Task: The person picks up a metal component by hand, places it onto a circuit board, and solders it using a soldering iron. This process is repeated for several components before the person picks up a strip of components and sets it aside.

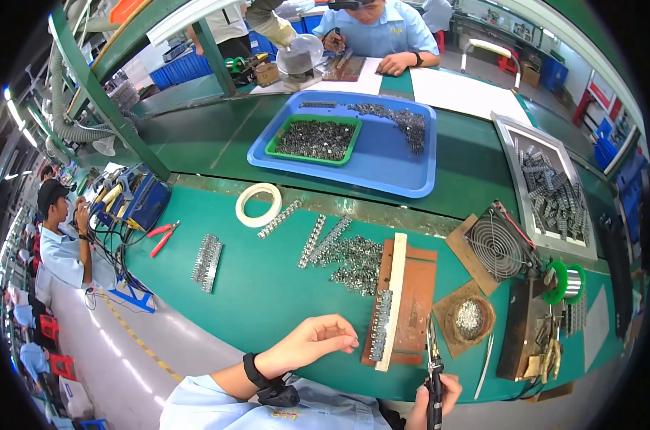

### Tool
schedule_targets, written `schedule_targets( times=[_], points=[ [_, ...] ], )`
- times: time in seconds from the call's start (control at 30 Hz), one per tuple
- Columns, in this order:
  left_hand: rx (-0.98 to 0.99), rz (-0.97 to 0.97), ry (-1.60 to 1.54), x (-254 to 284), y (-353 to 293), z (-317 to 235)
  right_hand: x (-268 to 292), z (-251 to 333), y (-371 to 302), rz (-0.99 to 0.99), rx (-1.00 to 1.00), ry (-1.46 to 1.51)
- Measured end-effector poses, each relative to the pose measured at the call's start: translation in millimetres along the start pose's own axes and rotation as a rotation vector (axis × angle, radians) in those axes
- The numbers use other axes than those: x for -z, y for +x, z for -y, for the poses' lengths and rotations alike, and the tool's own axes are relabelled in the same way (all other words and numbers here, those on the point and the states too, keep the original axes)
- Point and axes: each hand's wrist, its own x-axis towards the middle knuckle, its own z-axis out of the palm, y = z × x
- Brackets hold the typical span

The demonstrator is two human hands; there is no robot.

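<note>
My left hand (316, 342) is just left of a brown board (415, 301) with a pale wooden strip (397, 287) across it. Its fingers are curled, with thumb and fingertips together; whatever they pinch is too small to make out. Along the strip's left side runs a row of small metal parts (381, 326). My right hand (447, 393) grips a soldering iron (434, 380) by its black handle, tip pointing away from me beside the board's right edge. Beyond the left hand lies a pile of loose small metal parts (357, 261).
Right of the board are a round dish of solder bits (470, 319), a fan (497, 244) and a solder wire spool (565, 283). Red pliers (164, 236) and a tape roll (259, 205) lie left. A blue tray (397, 172) sits farther back; a co-worker (379, 36) works opposite.
</note>
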Motion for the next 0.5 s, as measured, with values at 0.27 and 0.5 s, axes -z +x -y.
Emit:
schedule_targets(
  times=[0.27,0.5],
  points=[
    [0.116,-0.083,-0.099,-6,6,10,-6,-15,1,-0.045,-0.010,0.014],
    [0.093,-0.097,-0.209,-10,19,15,-2,-22,1,-0.023,0.014,-0.007]
  ],
)
